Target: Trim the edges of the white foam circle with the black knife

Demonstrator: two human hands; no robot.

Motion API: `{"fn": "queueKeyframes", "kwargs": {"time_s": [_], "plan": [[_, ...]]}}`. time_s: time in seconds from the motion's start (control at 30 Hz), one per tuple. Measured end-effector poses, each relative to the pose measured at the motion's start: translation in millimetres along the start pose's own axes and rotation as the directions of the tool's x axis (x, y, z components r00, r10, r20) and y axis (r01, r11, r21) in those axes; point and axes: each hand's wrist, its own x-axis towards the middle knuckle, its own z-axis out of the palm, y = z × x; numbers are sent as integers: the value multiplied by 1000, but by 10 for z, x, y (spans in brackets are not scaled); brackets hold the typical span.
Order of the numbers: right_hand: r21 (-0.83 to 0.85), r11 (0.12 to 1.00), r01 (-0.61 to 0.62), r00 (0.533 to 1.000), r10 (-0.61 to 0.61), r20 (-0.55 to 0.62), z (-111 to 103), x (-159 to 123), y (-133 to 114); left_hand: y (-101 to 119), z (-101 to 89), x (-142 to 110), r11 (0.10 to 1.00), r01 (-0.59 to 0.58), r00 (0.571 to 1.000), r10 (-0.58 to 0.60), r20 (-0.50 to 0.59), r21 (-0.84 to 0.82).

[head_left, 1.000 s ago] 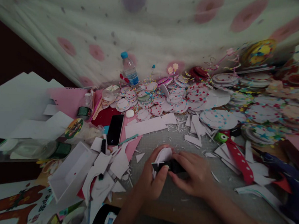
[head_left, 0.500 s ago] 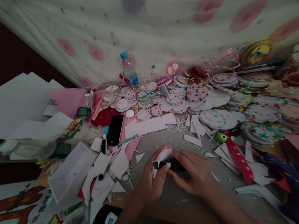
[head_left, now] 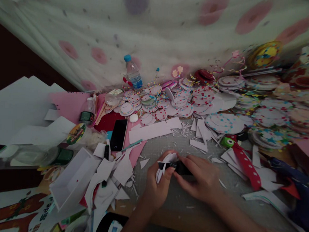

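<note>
Over the middle of the mat, my left hand is closed around a rounded white paper piece, thumb in front and fingers behind. My right hand grips a small black tool, mostly covered by the fingers; it looks like a stapler, but its exact kind is unclear. Its dark, flat front end lies across the paper, close to my left thumb. Both hands are almost touching. Small white paper scraps lie on the mat around them.
Stacks of confetti-dotted paper discs line the back. A phone, a white box and a bottle stand or lie leftward. On the right are a red dotted ribbon and a dark blue glue gun.
The black tool's front end has turned and now lies level across the paper. The paper has shifted slightly in my left hand; both hands stay in nearly the same place.
</note>
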Motion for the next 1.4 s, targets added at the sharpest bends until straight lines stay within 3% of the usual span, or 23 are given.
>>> {"fn": "queueKeyframes", "kwargs": {"time_s": [0.17, 0.3, 0.43, 0.5, 0.57, 0.67, 0.77, 0.93, 1.0, 1.07, 1.2, 1.27, 1.4], "plan": [[-5, 999, -41, 999, 41, -9, 2, -18, -1, -17, -4, 7, 999, -33, 999, 33, -25, 34], [15, 974, -228, 972, 228, -55, -7, -26, 77, -27, -26, -36, 999, -50, 999, 50, 4, 21], [43, 928, -371, 924, 374, -85, -15, -21, 140, -93, 16, -67, 937, 173, 985, -169, 39, -304], [81, 923, -377, 924, 380, -30, -5, -22, 129, -129, 56, -61, 830, 308, 943, -332, 32, -464], [109, 928, -356, 935, 354, 36, 11, -25, 98, -143, 87, -51, 759, 392, 894, -449, 18, -520], [141, 939, -314, 949, 305, 84, 29, -32, 58, -135, 99, -59, 743, 399, 889, -457, 28, -536], [157, 942, -297, 954, 283, 102, 38, -42, 51, -148, 72, -106, 698, 436, 886, -442, 136, -568], [130, 941, -311, 949, 302, 87, 44, -57, 65, -202, -16, -159, 571, 682, 726, -453, 517, -457], [127, 944, -306, 951, 297, 86, 42, -58, 66, -187, -44, -141, 553, 701, 701, -416, 579, -451], [117, 950, -291, 956, 283, 78, 40, -62, 70, -150, -61, -108, 528, 696, 710, -406, 576, -486], [91, 963, -253, 967, 249, 55, 35, -71, 83, -74, -73, -44, 493, 643, 766, -389, 512, -586], [111, 970, -216, 976, 210, 60, 26, -56, 72, -80, -84, -32, 537, 593, 805, -402, 437, -599], [180, 979, -98, 989, 76, 125, 3, 5, 13, -191, -129, -61, 710, 520, 854, -426, 299, -475]]}}
